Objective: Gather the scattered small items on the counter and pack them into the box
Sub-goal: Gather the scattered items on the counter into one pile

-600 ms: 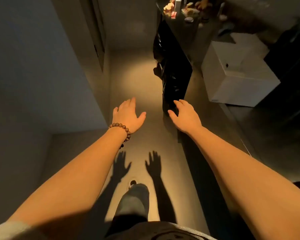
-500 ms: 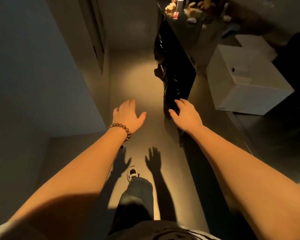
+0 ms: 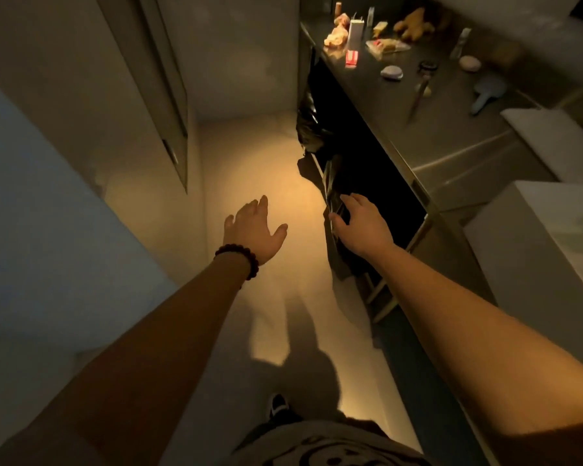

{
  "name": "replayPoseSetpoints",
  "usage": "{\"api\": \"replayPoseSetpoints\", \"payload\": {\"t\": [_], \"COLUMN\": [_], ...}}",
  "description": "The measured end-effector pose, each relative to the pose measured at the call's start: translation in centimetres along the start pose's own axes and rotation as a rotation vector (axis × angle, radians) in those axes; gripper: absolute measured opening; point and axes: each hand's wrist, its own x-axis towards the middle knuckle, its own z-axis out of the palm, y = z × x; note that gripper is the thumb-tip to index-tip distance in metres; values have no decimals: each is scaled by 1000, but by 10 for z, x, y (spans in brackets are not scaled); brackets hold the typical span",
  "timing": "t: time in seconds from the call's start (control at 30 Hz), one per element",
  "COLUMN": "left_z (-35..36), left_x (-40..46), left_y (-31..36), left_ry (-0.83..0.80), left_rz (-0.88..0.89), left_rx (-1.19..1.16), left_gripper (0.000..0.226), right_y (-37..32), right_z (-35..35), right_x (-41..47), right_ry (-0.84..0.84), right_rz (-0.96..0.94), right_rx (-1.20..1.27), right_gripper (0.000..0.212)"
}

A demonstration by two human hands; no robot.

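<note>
Head cam: left hand (image 3: 253, 230) out over the floor, fingers spread & relaxed, holding nothing; right hand (image 3: 359, 223) likewise loose, by the counter (image 3: 451, 142) edge. Small items (image 3: 377, 42) sit scattered at the counter's far end, white box (image 3: 539, 250) nearer on the right

This looks like a narrow passage in a home — a kitchen or utility corner, dimly lit, with one warm pool of light on the pale floor (image 3: 249, 183). Plain walls close in on the left, with a tall cupboard door (image 3: 162, 95) set into them. Along the right runs a brushed-metal tabletop (image 3: 451, 142), dark open space beneath it with black bags (image 3: 312, 129) stuffed in. Household clutter sits at its far end — a small carton (image 3: 355, 31), a red packet (image 3: 351, 58), a soft toy (image 3: 413, 23), a blue hairbrush (image 3: 488, 92) — and a white box (image 3: 559, 243) stands nearer.
</note>
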Motion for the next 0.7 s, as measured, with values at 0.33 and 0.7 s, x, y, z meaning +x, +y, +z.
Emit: {"api": "replayPoseSetpoints", "payload": {"t": [0.33, 0.7], "left_z": [6, 8], "left_x": [182, 486], "left_y": [-15, 30], "left_ry": [46, 76], "left_rz": [82, 267], "left_rx": [11, -36], "left_gripper": [73, 72], "right_y": [-6, 37], "right_z": [6, -17], "right_x": [166, 456], "right_ry": [68, 221], "right_rz": [70, 51], "right_rx": [-1, 84], "right_gripper": [54, 43]}}
